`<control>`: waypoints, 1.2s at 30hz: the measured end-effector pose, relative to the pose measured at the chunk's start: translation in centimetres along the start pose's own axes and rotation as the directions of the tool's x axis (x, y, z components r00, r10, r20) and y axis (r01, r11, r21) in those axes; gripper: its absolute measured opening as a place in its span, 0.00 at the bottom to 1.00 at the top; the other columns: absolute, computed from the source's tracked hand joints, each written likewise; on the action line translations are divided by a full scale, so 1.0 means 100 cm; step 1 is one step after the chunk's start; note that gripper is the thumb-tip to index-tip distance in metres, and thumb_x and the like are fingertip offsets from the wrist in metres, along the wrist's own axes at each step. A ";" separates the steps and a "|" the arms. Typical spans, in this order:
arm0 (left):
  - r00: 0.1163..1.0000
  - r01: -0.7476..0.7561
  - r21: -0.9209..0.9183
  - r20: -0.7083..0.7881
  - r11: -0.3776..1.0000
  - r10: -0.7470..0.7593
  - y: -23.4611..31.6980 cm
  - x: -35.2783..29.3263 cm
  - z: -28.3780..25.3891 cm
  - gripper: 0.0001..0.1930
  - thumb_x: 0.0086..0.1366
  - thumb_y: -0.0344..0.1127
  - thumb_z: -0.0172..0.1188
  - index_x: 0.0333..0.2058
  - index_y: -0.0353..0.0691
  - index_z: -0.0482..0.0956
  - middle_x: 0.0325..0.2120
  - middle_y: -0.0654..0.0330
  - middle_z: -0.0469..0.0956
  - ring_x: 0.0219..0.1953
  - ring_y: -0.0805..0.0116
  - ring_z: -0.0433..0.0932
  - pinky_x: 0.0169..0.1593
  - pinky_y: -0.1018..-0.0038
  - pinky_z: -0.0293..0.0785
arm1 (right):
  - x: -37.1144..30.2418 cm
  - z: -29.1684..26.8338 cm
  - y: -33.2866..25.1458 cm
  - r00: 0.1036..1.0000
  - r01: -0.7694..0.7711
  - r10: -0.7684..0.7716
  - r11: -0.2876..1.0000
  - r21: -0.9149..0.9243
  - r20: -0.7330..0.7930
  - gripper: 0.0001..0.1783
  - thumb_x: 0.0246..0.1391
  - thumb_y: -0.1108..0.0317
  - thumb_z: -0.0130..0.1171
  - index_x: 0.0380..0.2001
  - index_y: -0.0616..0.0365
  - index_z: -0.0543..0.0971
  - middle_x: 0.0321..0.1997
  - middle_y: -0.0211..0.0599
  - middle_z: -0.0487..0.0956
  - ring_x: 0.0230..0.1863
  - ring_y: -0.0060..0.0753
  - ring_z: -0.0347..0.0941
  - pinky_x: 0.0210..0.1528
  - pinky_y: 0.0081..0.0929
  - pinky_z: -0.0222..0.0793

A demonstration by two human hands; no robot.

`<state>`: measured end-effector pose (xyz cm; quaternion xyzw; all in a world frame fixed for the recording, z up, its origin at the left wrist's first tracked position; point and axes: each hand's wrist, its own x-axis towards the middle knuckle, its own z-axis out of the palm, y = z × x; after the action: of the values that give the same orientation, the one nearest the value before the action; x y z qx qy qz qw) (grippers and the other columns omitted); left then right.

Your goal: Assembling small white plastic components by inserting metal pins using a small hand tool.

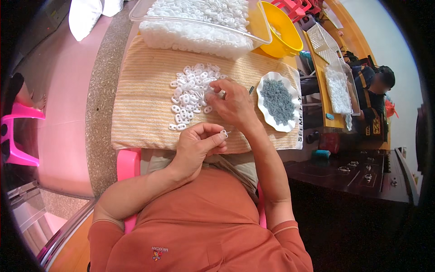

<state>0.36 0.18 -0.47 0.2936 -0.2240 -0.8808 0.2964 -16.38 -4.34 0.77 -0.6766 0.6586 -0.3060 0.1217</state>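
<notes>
My left hand (199, 147) is closed, pinching a small white two-holed plastic piece (224, 133) between thumb and fingertips; a thin bit sticks out to its right. Above and to the right, my right hand (232, 103) reaches over the right side of a loose pile of white two-holed plastic pieces (190, 90). Its thumb and index finger are apart among the pieces, and its other fingers are bent. Right of that hand stands a white scalloped plate (266, 119) holding a heap of small grey-green pieces (277, 102).
A striped towel (145, 99) covers the table. At its far side stand a clear tub (260, 34) full of white pieces and a yellow basin (290, 45). One small dark piece (251, 89) lies beside the plate. Another person (374, 90) sits at the right; a pink stool (20, 136) stands left.
</notes>
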 end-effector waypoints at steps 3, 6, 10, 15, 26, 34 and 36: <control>1.000 0.000 -0.002 0.001 1.000 0.000 0.000 0.000 0.000 0.08 0.62 0.27 0.60 0.39 0.36 0.75 0.29 0.62 0.78 0.30 0.75 0.78 0.37 0.77 0.80 | 0.000 0.002 0.007 0.999 0.005 -0.004 1.000 -0.028 0.038 0.11 0.46 0.67 0.64 0.32 0.60 0.80 0.29 0.43 0.79 0.27 0.41 0.75 0.30 0.32 0.70; 1.000 -0.002 -0.002 0.000 1.000 0.002 0.000 0.000 0.000 0.07 0.62 0.28 0.60 0.39 0.36 0.75 0.29 0.62 0.78 0.30 0.75 0.79 0.37 0.77 0.80 | 0.000 0.001 0.007 0.999 0.029 -0.027 0.999 -0.030 0.037 0.09 0.46 0.68 0.63 0.30 0.61 0.79 0.28 0.42 0.79 0.27 0.42 0.75 0.30 0.33 0.69; 1.000 0.002 0.000 0.006 1.000 -0.002 0.001 0.000 0.001 0.07 0.62 0.28 0.60 0.39 0.36 0.75 0.29 0.62 0.77 0.30 0.75 0.78 0.37 0.77 0.80 | -0.004 -0.001 0.012 0.996 0.090 -0.089 0.991 -0.095 0.013 0.08 0.45 0.69 0.64 0.30 0.60 0.78 0.27 0.41 0.78 0.25 0.38 0.74 0.28 0.32 0.69; 1.000 -0.010 -0.005 0.000 1.000 0.010 0.002 0.000 0.000 0.07 0.62 0.28 0.60 0.38 0.37 0.75 0.29 0.62 0.77 0.30 0.75 0.78 0.37 0.77 0.80 | -0.027 -0.017 0.007 0.967 -0.254 0.233 0.903 0.347 0.103 0.08 0.51 0.70 0.64 0.32 0.62 0.79 0.23 0.28 0.76 0.22 0.14 0.68 0.23 0.17 0.64; 1.000 -0.003 0.013 -0.019 1.000 0.003 0.001 0.000 0.001 0.07 0.61 0.28 0.60 0.38 0.36 0.76 0.28 0.62 0.77 0.30 0.74 0.78 0.37 0.77 0.80 | -0.070 -0.033 0.017 0.941 -0.326 0.318 0.771 0.547 0.112 0.06 0.53 0.75 0.62 0.34 0.65 0.79 0.26 0.25 0.77 0.24 0.11 0.70 0.26 0.12 0.66; 1.000 0.002 0.020 -0.017 1.000 -0.002 0.000 0.000 0.000 0.07 0.61 0.28 0.61 0.38 0.37 0.76 0.29 0.62 0.78 0.30 0.74 0.79 0.37 0.77 0.80 | -0.080 -0.032 0.027 0.965 -0.249 0.254 0.828 0.502 0.060 0.06 0.53 0.76 0.62 0.35 0.64 0.79 0.26 0.25 0.77 0.24 0.11 0.69 0.25 0.12 0.66; 1.000 0.003 0.021 -0.022 1.000 -0.002 -0.001 0.001 -0.001 0.07 0.61 0.28 0.61 0.38 0.37 0.76 0.29 0.62 0.78 0.30 0.74 0.79 0.38 0.77 0.80 | -0.079 -0.030 0.023 0.987 -0.131 0.153 0.950 0.282 -0.058 0.06 0.52 0.76 0.62 0.35 0.63 0.79 0.25 0.27 0.77 0.23 0.12 0.68 0.25 0.14 0.65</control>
<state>0.37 0.14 -0.64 0.3066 -0.2296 -0.8755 0.2947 -19.53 3.79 -0.16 -0.5912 0.6604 -0.4121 0.2109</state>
